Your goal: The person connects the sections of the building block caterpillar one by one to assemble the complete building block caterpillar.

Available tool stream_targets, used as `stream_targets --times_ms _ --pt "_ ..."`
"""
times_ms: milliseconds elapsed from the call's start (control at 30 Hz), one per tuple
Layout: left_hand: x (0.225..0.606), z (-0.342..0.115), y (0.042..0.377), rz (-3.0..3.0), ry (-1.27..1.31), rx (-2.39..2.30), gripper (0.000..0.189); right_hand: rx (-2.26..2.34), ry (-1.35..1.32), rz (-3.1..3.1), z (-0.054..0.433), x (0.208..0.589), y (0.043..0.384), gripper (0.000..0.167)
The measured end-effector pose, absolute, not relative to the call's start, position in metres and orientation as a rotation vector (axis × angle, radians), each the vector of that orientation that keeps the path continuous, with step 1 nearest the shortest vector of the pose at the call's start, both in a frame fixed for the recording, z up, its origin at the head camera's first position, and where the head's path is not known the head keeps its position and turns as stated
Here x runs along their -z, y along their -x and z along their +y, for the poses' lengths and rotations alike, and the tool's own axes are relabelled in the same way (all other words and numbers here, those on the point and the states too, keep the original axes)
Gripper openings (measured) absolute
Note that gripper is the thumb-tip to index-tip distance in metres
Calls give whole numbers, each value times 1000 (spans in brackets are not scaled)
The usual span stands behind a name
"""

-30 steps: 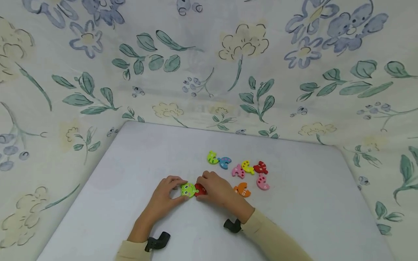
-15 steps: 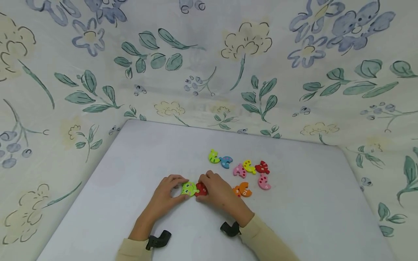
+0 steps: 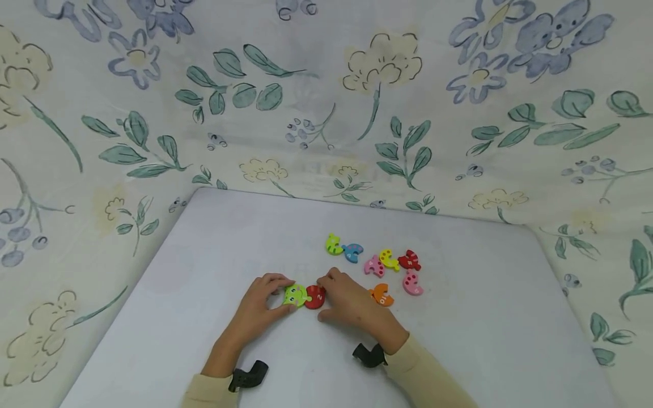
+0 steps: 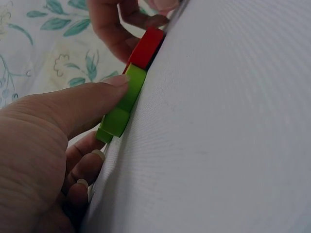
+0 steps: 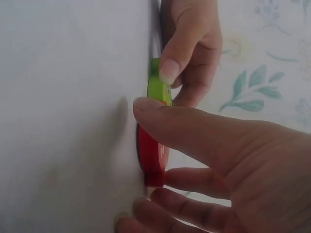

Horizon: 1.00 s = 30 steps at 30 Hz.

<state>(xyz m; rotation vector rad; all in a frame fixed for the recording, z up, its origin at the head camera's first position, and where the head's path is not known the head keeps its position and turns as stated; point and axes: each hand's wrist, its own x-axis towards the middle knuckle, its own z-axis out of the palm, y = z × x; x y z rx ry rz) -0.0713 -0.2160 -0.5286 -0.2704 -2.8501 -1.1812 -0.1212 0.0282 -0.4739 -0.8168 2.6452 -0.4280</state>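
Observation:
My left hand (image 3: 261,300) pinches a green puzzle piece with a smiling face (image 3: 294,296) between thumb and fingers on the white table. Joined to its right side lies a red puzzle piece (image 3: 314,297) marked 2. At the red piece's right edge is my right hand (image 3: 349,300); its thumb is spread away from the fingers, which lie by the upper right edge. In the left wrist view, the left thumb presses the side of the green piece (image 4: 131,90). The right wrist view shows the red piece (image 5: 149,153) flat, with the right thumb in front of it.
Behind and right of my right hand lie several loose pieces: green (image 3: 334,245), blue (image 3: 353,253), yellow (image 3: 389,259), striped red (image 3: 410,260), pink (image 3: 374,266), another pink (image 3: 412,283) and orange (image 3: 382,295). Floral cloth (image 3: 306,113) stands behind the white table (image 3: 229,226).
My right hand has loosened its pinch on the red piece and shifted slightly right, uncovering the number 2. The left hand still holds the green face piece in the same place.

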Motion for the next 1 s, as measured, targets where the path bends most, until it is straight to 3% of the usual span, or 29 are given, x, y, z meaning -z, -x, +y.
stream_targets --times_ms 500,1000 --pt "530 -220 71 -2845 239 1166 52 367 784 2710 73 457 139 68" --pt "532 -212 72 -2849 253 1184 53 251 801 2779 88 461 193 53"
